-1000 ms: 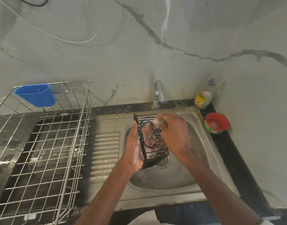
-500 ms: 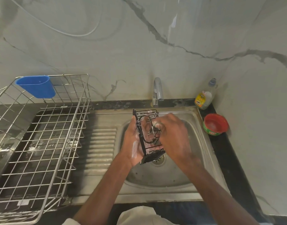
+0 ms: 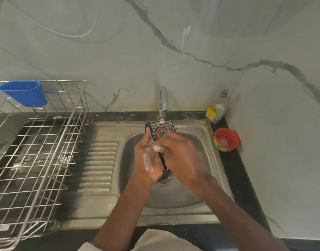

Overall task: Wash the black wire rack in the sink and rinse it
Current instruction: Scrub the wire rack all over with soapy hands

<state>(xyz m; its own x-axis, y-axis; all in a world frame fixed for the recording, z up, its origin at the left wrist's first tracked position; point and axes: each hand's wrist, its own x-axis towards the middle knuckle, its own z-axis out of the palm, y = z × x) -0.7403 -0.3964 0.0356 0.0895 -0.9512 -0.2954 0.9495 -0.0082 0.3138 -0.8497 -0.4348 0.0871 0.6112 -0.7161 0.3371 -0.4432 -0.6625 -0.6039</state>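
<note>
Since the earlier frames, both hands are closing in tighter around the black wire rack (image 3: 160, 132), which is turning edge-on and rising under the chrome tap (image 3: 163, 102) at frame centre, suggesting soaping is nearly done and rinsing is coming. Over the round stainless steel sink basin (image 3: 197, 187), the soapy left hand (image 3: 147, 160) is cupping the rack from the left with fingers curled round its wires, while the right hand (image 3: 181, 156) is pressing against its right side, fingers wrapped over it; its top is poking out above both hands.
</note>
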